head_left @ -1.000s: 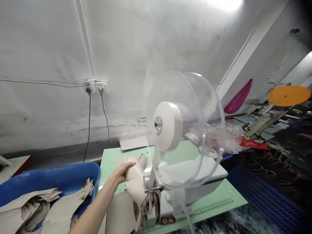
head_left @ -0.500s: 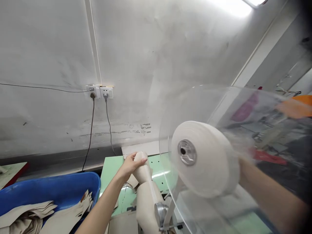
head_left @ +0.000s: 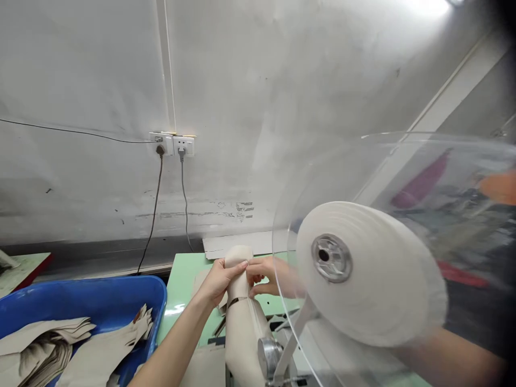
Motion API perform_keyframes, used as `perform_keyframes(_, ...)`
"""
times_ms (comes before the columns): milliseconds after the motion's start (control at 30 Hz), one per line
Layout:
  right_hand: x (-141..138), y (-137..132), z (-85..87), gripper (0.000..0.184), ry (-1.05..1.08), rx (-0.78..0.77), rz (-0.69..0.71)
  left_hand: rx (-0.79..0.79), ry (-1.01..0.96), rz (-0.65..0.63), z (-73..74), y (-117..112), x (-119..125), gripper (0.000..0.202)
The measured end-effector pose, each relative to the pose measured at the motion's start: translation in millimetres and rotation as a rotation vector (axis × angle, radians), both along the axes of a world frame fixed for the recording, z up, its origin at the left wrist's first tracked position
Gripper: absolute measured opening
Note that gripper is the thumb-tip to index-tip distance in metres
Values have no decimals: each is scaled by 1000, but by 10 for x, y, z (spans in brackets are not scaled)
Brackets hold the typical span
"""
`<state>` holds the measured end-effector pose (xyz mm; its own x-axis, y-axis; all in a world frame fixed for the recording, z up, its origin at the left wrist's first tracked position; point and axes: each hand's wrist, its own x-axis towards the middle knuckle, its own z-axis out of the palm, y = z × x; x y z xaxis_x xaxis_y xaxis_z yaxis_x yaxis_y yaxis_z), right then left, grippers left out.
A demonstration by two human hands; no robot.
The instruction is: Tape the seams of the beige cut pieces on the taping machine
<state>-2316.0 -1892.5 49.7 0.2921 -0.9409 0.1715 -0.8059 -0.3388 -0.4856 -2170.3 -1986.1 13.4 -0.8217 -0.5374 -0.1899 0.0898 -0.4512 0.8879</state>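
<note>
My left hand (head_left: 219, 280) is closed around the side of an upright, rounded beige piece (head_left: 238, 257), its thumb across the front. From the right, my right hand (head_left: 266, 275) reaches in behind a clear disc (head_left: 291, 242), fingers bent in a pinch at a narrow white tape (head_left: 253, 314) along the piece's right edge. The pinch itself is partly hidden. Below the hands stands a beige machine body (head_left: 243, 341) with a metal roller (head_left: 269, 356) at its right. A big white tape reel (head_left: 363, 274) is mounted on the clear disc and covers part of my right forearm.
A blue tub (head_left: 159, 301) with stacked beige cut pieces (head_left: 91, 357) stands at the left. The green tabletop (head_left: 181, 269) carries more flat pieces. A grey wall rises behind, with plugged sockets (head_left: 172, 145) and hanging cords (head_left: 153, 220).
My right hand has moved in from behind the reel to the beige piece and taken hold at its right edge. My left hand stays on the piece. The view has shifted slightly.
</note>
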Motion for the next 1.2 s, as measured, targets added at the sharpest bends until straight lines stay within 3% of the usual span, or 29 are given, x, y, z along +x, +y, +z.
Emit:
perform_keyframes(133,70,-36,-99,16,163,-12,-120,-179,-49,89,-11,-5,-79,27)
perform_keyframes(233,-6,-128,-17,14,194,-92,-228,-400,-44,58,80,-185,-101,25)
perform_keyframes(333,-202,-291,128,59,21,-166,-294,-608,-114,-166,270,-444,-8,24)
perform_keyframes(400,-311,-405,140,80,-115,3,-210,-689,-163,-240,393,-586,143,24)
perform_keyframes(433,-341,-455,107,78,-143,139,-148,-711,-178,-236,437,-639,249,24)
perform_keyframes(500,-343,-534,-18,49,-122,378,-50,-725,-226,-174,477,-711,518,26)
perform_keyframes(567,-294,-584,-162,22,-110,511,-21,-706,-310,-114,448,-756,832,28)
perform_keyframes(667,-236,-655,-307,29,-310,712,14,-630,-394,-38,284,-836,1220,32)
perform_keyframes(767,-294,-816,-441,44,-540,846,18,-627,-464,56,-38,-997,1289,36)
perform_keyframes(833,-382,-974,-629,52,-497,902,-92,-674,-587,130,-342,-1139,1177,36)
perform_keyframes(967,-557,-1199,-1180,71,-206,995,-377,-664,-788,241,-952,-1267,1063,41)
perform_keyframes(1067,-657,-1160,-1364,89,-57,960,-453,-712,-847,223,-1182,-1009,1333,30)
perform_keyframes(1133,-713,-1031,-1257,89,-17,905,-442,-750,-827,120,-1247,-664,1627,18)
perform_keyframes(1200,-754,-831,-999,76,-20,846,-401,-798,-798,-12,-1313,-269,1917,14)
